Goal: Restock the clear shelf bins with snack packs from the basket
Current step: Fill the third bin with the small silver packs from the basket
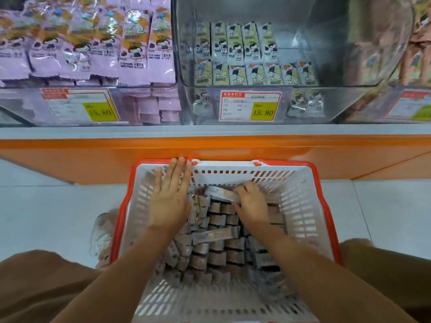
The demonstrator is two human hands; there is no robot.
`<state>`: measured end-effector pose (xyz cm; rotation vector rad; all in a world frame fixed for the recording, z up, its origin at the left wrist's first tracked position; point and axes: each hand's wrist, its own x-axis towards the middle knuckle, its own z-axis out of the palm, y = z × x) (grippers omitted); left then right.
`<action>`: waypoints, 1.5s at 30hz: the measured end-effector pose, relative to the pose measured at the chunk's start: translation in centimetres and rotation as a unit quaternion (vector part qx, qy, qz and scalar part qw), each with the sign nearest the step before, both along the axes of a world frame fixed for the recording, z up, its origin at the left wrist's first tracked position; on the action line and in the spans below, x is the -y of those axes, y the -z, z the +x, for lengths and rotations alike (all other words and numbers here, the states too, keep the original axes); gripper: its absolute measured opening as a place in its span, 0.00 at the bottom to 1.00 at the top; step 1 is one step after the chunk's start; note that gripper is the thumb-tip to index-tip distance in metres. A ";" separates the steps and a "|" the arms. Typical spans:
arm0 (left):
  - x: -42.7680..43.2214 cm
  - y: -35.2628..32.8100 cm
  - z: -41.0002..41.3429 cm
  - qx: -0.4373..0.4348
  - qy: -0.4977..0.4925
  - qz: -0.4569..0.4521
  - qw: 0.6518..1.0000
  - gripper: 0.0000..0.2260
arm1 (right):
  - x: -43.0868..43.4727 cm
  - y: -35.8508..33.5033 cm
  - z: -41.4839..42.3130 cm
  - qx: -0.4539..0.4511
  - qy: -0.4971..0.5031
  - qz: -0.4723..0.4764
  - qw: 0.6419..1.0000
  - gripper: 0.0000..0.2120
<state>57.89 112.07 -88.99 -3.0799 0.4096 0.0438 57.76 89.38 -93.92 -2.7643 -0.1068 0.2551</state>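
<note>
Down on the pale tiled floor, btw my knees, sits the white slotted plastic basket w/ orange-red rim. Its far side is just beside the orange shelf base. Grey-brown foil snack packs stand on end in rows inside, long axes upright, top ends toward me. One loose pack lies flat across the rows, long axis L-R.

R hand: grip pinching a single lifted pack by its R end. Its long axis runs roughly L-R and the free end points L toward my other hand. L hand: grip spread flat, fingers straight and side by side, laid over the far-L inside wall, fingertips at the rim.

Above are clear plastic shelf bins. The L bin is packed w/ purple snack bags. The middle bin holds green cartoon-print packs upright in two rows on its L side, w/ open room on its R half. The middle price tag and L price tag both read "15.80" on yellow; other print is too small to read. A crumpled clear bag lies against the basket's L outer wall.
</note>
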 end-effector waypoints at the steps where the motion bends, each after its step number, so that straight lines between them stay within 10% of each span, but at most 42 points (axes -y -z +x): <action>1: 0.1 0.2 0.0 0.006 -0.001 -0.003 1.000 0.42 | 0.1 0.0 -0.1 0.008 0.002 0.004 1.000 0.16; 14: 2.5 -5.0 -0.7 -0.045 0.036 -0.173 0.983 0.26 | 2.2 -8.3 -1.1 -0.010 0.012 0.244 0.970 0.20; 23: 5.5 -11.5 -2.2 -0.270 -0.004 -0.518 0.812 0.04 | 1.0 -17.4 -2.3 0.046 0.029 0.438 0.897 0.26; 31: 5.4 -15.1 -2.9 -0.250 -0.055 -0.676 0.691 0.11 | 2.1 -20.0 -5.3 0.081 -0.063 0.328 0.939 0.21; 45: 7.5 -21.0 -2.0 -0.128 -0.059 -0.722 0.677 0.12 | 3.3 -26.8 -4.5 0.238 -0.054 0.270 0.931 0.12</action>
